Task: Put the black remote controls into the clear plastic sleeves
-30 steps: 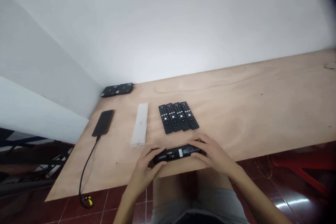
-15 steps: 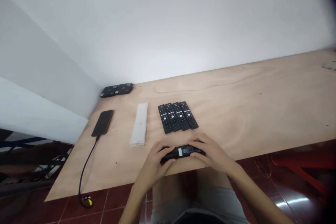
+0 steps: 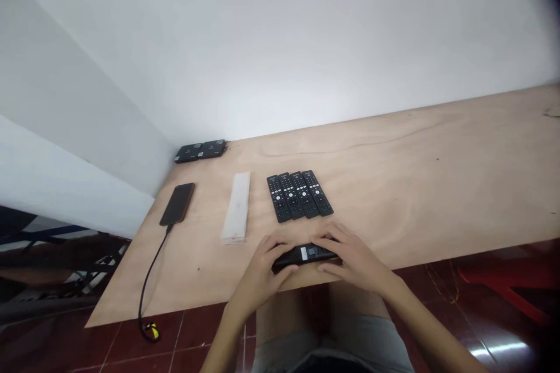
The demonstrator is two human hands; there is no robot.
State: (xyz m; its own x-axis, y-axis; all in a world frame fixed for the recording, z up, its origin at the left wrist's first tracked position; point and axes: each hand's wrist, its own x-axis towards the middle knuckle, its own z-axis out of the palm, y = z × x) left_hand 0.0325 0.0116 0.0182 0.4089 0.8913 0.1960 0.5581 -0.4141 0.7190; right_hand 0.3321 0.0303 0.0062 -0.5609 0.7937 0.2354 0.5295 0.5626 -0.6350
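Observation:
A black remote control (image 3: 312, 253) lies crosswise at the table's front edge, its back with a white label facing up. My left hand (image 3: 272, 265) is closed around its left end, thumb on the near side and fingers on the far side. At the other end, my right hand (image 3: 345, 253) grips it the same way, covering that tip. Just beyond my hands, several black remotes (image 3: 300, 195) lie side by side, buttons up. To their left is a long, flat white sleeve or packet (image 3: 237, 208).
A phone (image 3: 177, 204) with a black cable (image 3: 149, 280) hanging over the front edge lies on the left of the wooden table (image 3: 415, 186). Two black boxes (image 3: 200, 150) sit by the wall at the back left. A red stool (image 3: 503, 285) stands at the right, below the table.
My right thumb has shifted slightly on the remote control, which both hands still hold in place. The whole view has moved a little with my head.

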